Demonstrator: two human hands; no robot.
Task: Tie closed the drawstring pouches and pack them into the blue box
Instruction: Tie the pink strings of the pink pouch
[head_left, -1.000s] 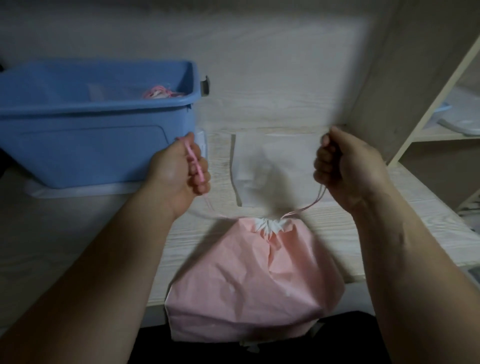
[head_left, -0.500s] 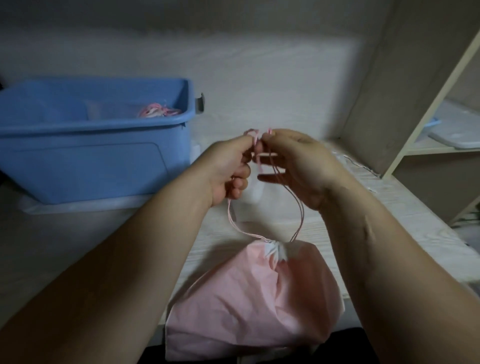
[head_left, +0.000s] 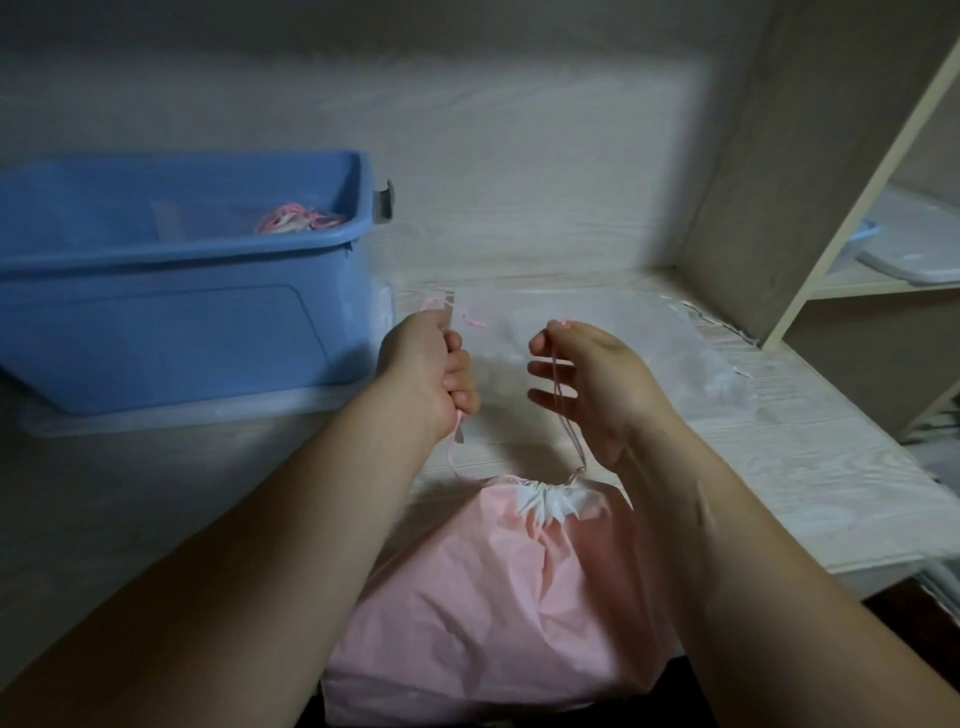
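A pink drawstring pouch (head_left: 488, 597) lies at the near edge of the table, its white neck (head_left: 545, 499) gathered tight. Two pink cords rise from the neck. My left hand (head_left: 431, 374) grips the left cord in a curled fist. My right hand (head_left: 587, 379) pinches the right cord between thumb and forefinger, its other fingers stretched out. The two hands are a short way apart above the pouch. The blue box (head_left: 176, 280) stands at the back left, with pink cords of a packed pouch (head_left: 291, 223) showing inside.
A flat clear plastic bag (head_left: 597, 338) lies on the table behind my hands. A wooden upright (head_left: 831, 156) and shelf with a pale lid (head_left: 914, 249) close off the right side. The box rests on a translucent lid (head_left: 156, 421).
A second ago my hands were wide apart pulling the cords taut. They then met above the pouch, and now they have drawn a little apart again, each still holding its cord.
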